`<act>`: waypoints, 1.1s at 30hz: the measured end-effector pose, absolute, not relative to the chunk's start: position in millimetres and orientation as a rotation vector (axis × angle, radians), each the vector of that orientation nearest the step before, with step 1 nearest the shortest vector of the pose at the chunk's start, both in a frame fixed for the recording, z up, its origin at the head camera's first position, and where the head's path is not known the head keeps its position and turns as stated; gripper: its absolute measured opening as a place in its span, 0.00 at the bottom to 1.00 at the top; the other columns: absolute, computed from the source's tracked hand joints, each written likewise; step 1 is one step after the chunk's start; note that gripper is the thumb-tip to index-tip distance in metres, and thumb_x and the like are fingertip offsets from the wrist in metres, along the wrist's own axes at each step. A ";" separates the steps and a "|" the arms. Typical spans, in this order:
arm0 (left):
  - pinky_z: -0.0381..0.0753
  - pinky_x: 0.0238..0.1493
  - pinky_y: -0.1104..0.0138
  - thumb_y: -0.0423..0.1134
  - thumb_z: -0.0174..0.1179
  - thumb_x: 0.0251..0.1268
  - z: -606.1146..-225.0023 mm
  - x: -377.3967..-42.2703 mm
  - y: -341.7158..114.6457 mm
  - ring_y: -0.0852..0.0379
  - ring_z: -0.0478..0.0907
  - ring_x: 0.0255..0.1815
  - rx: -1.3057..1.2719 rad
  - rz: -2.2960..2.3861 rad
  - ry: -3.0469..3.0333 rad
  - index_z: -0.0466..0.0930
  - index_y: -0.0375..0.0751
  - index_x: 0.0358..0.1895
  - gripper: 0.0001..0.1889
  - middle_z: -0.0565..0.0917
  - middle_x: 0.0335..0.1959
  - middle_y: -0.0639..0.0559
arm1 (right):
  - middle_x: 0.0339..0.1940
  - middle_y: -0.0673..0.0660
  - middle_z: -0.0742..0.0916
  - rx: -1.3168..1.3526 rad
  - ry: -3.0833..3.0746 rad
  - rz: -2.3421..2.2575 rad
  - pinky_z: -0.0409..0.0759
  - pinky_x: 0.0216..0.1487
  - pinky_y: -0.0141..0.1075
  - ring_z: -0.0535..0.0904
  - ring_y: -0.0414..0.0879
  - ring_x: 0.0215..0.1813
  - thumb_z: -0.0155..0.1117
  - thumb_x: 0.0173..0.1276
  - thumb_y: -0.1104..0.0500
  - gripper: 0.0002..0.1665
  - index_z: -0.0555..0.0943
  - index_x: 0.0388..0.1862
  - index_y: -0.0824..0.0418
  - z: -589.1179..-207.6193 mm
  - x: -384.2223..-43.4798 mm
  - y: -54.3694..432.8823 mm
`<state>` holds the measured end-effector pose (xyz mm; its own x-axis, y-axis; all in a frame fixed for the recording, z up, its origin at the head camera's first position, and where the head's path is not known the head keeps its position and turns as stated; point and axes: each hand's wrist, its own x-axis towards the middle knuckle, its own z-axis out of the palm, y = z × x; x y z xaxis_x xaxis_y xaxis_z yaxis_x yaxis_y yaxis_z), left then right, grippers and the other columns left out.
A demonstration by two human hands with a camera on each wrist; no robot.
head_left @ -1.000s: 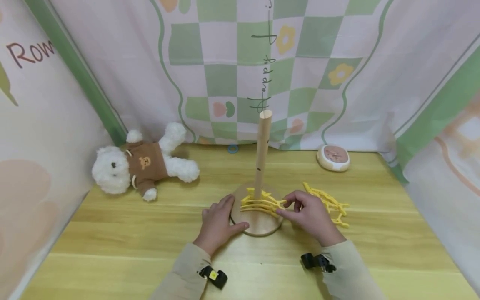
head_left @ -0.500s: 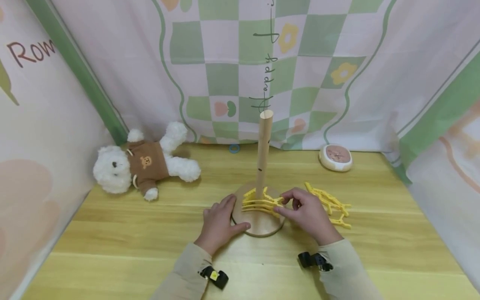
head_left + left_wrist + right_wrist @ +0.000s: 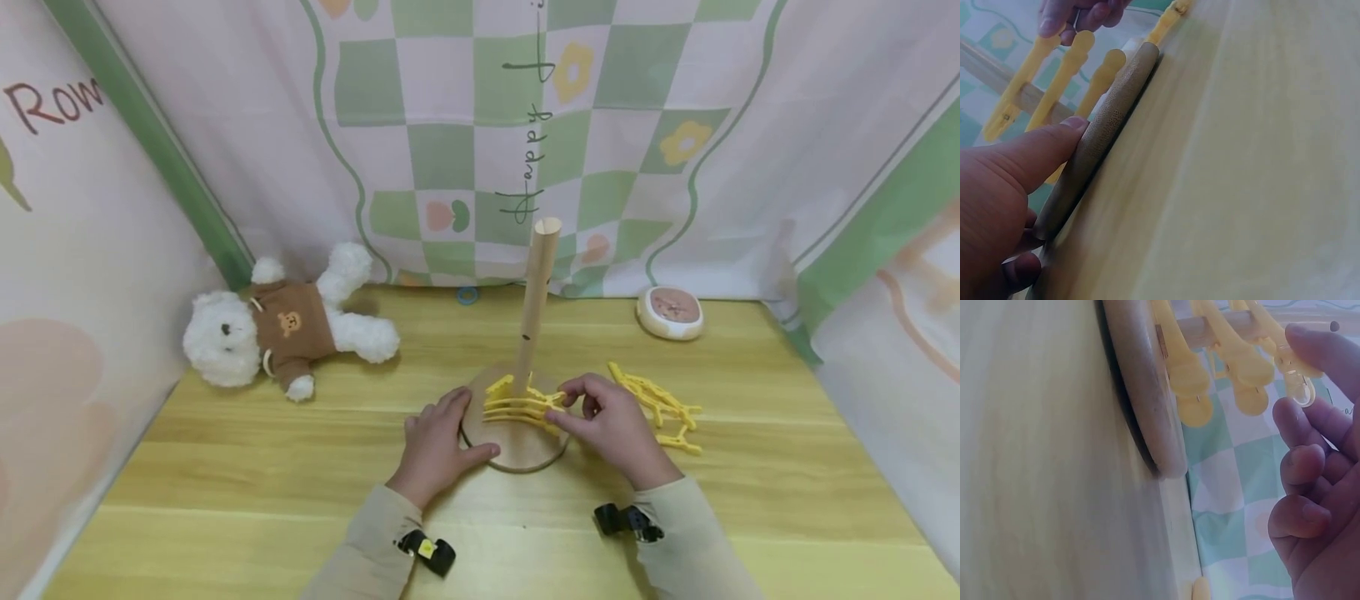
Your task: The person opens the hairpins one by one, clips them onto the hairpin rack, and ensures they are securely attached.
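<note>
A round wooden base (image 3: 517, 457) carries an upright wooden pole (image 3: 536, 292), which leans slightly right. Several curved yellow plastic pieces (image 3: 510, 407) with knobbed ends are stacked around the pole's foot. My left hand (image 3: 438, 454) grips the base's left edge, thumb on its near side. In the left wrist view the thumb (image 3: 1054, 140) presses near the rim, below the yellow ends. My right hand (image 3: 618, 429) pinches the right end of the top yellow piece (image 3: 1294, 365) between thumb and index finger. Its other fingers are loosely curled. Where the pieces meet the pole is partly hidden.
More yellow pieces (image 3: 660, 404) lie on the wooden table (image 3: 262, 483) just right of my right hand. A white plush toy (image 3: 292, 325) in a brown shirt lies at the left. A small blue ring (image 3: 467, 295) and a white rounded device (image 3: 670, 313) sit near the back curtain.
The pole's top has tilted to the right. My right hand has shifted slightly left with its pinch on the yellow piece. My left hand stays on the base.
</note>
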<state>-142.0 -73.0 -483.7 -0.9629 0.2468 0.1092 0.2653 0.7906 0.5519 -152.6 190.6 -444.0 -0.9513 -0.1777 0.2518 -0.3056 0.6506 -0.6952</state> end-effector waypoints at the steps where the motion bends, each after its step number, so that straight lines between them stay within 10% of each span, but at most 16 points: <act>1: 0.64 0.53 0.48 0.66 0.70 0.53 -484.0 -142.3 -73.2 0.42 0.73 0.63 -0.418 -0.917 -2.942 0.66 0.41 0.75 0.50 0.69 0.74 0.48 | 0.33 0.46 0.84 0.399 -2.705 1.189 0.71 0.26 0.34 0.72 0.42 0.28 0.80 0.57 0.49 0.18 0.85 0.42 0.54 -444.0 -152.6 190.7; 33: 0.62 0.53 0.49 0.66 0.70 0.52 -486.5 -143.4 -74.2 0.43 0.72 0.63 -0.406 -0.978 -2.944 0.66 0.41 0.75 0.50 0.68 0.74 0.48 | 0.39 0.54 0.86 0.082 -2.716 1.114 0.75 0.28 0.31 0.76 0.42 0.33 0.70 0.68 0.45 0.23 0.85 0.51 0.61 -426.4 -154.6 276.7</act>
